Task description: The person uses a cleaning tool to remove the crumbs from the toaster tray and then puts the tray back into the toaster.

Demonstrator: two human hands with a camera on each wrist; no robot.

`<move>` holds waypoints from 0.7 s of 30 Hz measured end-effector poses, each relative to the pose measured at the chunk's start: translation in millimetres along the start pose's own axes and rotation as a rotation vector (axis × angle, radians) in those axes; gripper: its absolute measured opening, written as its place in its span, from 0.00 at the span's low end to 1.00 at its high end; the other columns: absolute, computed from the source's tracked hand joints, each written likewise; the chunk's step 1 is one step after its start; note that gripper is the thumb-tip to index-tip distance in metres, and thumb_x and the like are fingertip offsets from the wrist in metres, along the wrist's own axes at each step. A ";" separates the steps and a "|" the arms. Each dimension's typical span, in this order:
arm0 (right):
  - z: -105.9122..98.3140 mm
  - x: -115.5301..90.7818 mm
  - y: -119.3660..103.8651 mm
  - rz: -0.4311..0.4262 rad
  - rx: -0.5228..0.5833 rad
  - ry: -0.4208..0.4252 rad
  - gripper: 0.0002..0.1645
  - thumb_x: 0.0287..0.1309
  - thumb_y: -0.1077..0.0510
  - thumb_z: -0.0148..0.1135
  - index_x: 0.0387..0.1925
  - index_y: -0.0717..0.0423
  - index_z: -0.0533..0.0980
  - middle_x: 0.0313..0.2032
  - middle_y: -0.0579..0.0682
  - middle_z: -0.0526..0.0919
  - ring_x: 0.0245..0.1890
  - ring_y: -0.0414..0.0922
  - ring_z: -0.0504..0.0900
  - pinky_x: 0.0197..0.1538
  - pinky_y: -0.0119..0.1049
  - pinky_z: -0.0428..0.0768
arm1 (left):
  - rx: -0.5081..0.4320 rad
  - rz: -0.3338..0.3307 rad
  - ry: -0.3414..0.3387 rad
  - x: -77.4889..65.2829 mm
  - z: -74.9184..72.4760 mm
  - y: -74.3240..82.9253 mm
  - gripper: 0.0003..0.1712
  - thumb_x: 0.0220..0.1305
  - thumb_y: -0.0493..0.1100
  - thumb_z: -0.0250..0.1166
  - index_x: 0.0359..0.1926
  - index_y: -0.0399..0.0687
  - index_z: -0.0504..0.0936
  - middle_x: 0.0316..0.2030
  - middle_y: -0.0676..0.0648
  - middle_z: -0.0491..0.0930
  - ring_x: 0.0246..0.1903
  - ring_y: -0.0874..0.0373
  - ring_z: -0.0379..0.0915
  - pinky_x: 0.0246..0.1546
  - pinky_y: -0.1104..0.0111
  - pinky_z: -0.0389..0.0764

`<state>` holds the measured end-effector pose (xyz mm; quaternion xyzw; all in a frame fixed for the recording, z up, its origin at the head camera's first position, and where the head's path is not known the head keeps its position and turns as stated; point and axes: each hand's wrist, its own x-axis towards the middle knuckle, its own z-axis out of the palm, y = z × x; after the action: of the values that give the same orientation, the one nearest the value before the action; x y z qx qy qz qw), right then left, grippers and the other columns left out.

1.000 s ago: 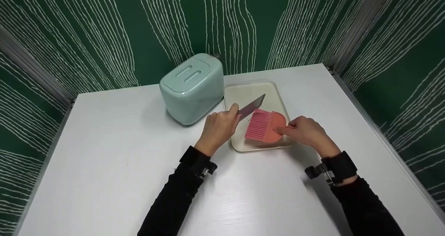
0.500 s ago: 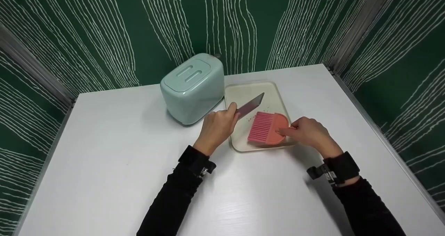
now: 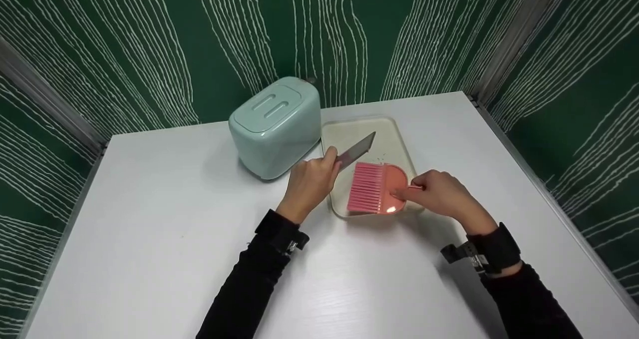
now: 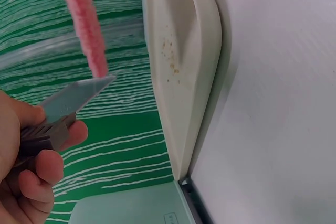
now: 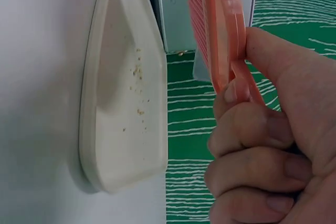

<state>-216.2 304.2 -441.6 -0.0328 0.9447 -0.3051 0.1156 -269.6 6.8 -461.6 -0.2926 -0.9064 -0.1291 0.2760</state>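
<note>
Left hand (image 3: 310,181) grips the bladed tool (image 3: 356,152); right hand (image 3: 442,194) pinches the brush (image 3: 378,188) — both tools above the tray (image 3: 387,134), crumbs (image 5: 137,72) inside it. Step in hand: apparently brushing off the bladed tool. Next stroke likely calls for steady alignment — brush against bladed tool.

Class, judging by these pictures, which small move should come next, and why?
Probably stroke the brush along the blade toward its tip: the right hand holds the brush near the blade, which the left hand holds over the tray, where crumbs lie.
</note>
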 end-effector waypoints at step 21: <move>-2.6 17.0 12.1 0.088 -0.028 0.056 0.38 0.63 0.22 0.65 0.17 0.44 0.66 0.17 0.39 0.59 0.24 0.41 0.63 0.26 0.34 0.58 | -0.007 0.004 -0.043 -0.6 -3.3 3.5 0.10 0.81 0.46 0.63 0.46 0.43 0.78 0.20 0.47 0.84 0.16 0.58 0.70 0.14 0.61 0.73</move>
<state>-233.3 313.3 -450.0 0.0157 0.9523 -0.2871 0.1021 -265.7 8.0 -459.0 -0.2981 -0.9111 -0.1252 0.2558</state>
